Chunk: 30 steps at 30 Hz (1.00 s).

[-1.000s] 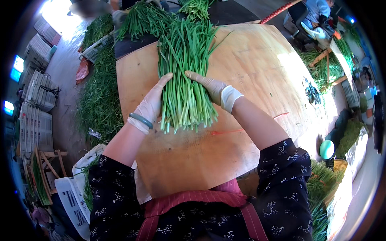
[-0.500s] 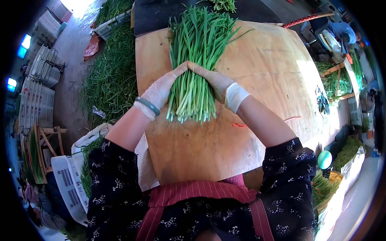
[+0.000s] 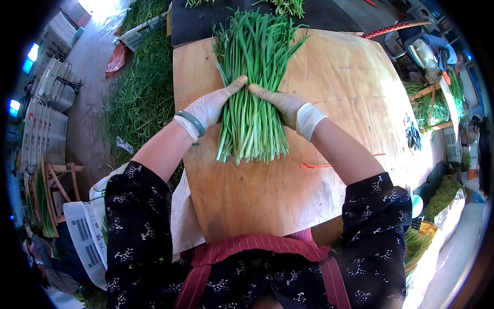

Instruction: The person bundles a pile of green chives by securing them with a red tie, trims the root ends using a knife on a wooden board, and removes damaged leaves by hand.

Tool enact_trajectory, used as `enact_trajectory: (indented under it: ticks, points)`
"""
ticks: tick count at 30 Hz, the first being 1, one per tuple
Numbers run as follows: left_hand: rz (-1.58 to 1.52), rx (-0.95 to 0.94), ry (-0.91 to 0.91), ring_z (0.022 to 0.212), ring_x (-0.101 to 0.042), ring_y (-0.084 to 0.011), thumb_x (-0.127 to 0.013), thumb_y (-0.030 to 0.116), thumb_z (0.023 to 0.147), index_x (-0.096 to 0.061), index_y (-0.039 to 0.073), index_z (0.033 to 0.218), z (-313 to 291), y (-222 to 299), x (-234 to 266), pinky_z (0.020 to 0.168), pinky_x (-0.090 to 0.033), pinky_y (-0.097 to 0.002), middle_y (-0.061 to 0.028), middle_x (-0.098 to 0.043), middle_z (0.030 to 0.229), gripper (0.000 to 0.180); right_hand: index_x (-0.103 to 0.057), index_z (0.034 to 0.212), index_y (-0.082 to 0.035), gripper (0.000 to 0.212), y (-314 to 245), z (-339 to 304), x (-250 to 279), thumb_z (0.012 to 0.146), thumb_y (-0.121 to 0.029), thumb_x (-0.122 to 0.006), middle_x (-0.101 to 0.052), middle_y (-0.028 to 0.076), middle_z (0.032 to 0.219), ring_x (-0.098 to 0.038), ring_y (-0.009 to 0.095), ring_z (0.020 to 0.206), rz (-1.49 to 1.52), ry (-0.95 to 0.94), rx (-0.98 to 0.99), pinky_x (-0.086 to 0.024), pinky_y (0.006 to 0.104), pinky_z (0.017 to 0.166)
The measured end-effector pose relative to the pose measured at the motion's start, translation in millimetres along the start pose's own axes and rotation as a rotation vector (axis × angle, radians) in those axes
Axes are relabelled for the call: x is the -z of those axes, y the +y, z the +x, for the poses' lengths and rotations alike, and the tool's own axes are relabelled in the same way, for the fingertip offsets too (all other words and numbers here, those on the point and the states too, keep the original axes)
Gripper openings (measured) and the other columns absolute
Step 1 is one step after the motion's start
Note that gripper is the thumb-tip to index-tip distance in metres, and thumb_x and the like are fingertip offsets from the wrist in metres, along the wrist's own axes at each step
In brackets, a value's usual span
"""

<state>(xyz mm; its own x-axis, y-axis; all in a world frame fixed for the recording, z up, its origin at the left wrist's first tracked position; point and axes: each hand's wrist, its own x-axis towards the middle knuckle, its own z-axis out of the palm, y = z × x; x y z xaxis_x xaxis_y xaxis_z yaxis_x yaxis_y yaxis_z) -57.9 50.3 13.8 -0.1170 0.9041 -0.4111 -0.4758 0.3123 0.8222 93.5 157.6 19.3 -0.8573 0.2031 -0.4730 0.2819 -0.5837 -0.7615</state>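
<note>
Sunlit workroom floor and heaps of loose greens (image 3: 141, 98) lie well to the left of the left hand, with a white crate (image 3: 85, 237) nearer the body than that hand. Between the two hands, a thick bundle of long green stalks (image 3: 254, 116) rests on a wooden board (image 3: 339, 98), leafy tops pointing away from the person and pale cut ends toward the body.

Gloved, the left hand (image 3: 210, 107) curves around the bundle's left side, its thumb laid over the top; a bracelet (image 3: 190, 121) sits at the wrist. From the other side the right hand (image 3: 287, 107), also gloved, cups the stalks the same way. Both thumbs reach inward until their tips sit just beside each other, apart by a small gap. Each hand is part open, rounded to the bundle; how the other fingers lie underneath cannot be told.

Gathering the stalks well likely calls for even pressure from both palms, firm enough to keep the bunch round but gentle enough not to bruise it, with the cut ends kept level. Nearer the body than the right hand, a red strip (image 3: 314, 166) lies on the board, best kept clear of the stalks while they are being squared.
</note>
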Motion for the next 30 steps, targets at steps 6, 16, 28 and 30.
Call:
enact_trajectory:
  ticks: [6,16,28,30]
  points:
    - [-0.091,0.168,-0.088,0.097,-0.056,-0.0167,-0.059,0.037,0.082,-0.045,0.001,0.121,-17.6,-1.0,0.8,0.088,-0.045,-0.0301,-0.0111,-0.054,0.114,0.055,-0.041,0.125,-0.006,0.068,9.0,-11.6,-4.8,0.073,-0.037,-0.069,-0.051,0.01,0.12,-0.05,0.019,0.108,-0.122,-0.057,0.03,-0.038,0.0331,0.095]
    - [-0.118,0.057,-0.041,0.092,-0.058,-0.0159,-0.061,0.034,0.081,-0.05,0.001,0.114,-27.4,0.1,-16.5,0.083,-0.046,-0.0283,-0.0087,-0.058,0.106,0.047,-0.044,0.123,-0.005,0.066,6.9,-8.5,-16.3,0.071,-0.035,-0.071,-0.054,0.009,0.114,-0.053,0.018,0.104,-0.158,-0.036,0.135,-0.04,0.0315,0.092]
    - [0.401,-0.762,-0.078,0.099,-0.053,-0.0141,-0.082,0.033,0.056,-0.051,0.006,0.113,-41.6,67.6,-22.8,0.087,-0.042,-0.0295,-0.0035,-0.058,0.105,0.07,-0.042,0.119,-0.003,0.082,-65.5,-27.7,-35.0,0.051,-0.016,-0.086,-0.055,0.006,0.108,-0.052,0.018,0.101,-0.49,-0.053,1.044,-0.043,0.0317,0.087]
    - [0.479,-0.859,-0.141,0.098,-0.054,-0.0141,-0.082,0.039,0.052,-0.052,0.006,0.113,-38.1,71.6,-14.1,0.086,-0.042,-0.0295,-0.0031,-0.059,0.105,0.076,-0.037,0.122,-0.002,0.095,-69.9,-29.0,-33.4,0.044,-0.02,-0.088,-0.052,0.009,0.112,-0.048,0.02,0.107,-0.655,0.056,0.985,-0.04,0.0329,0.091]
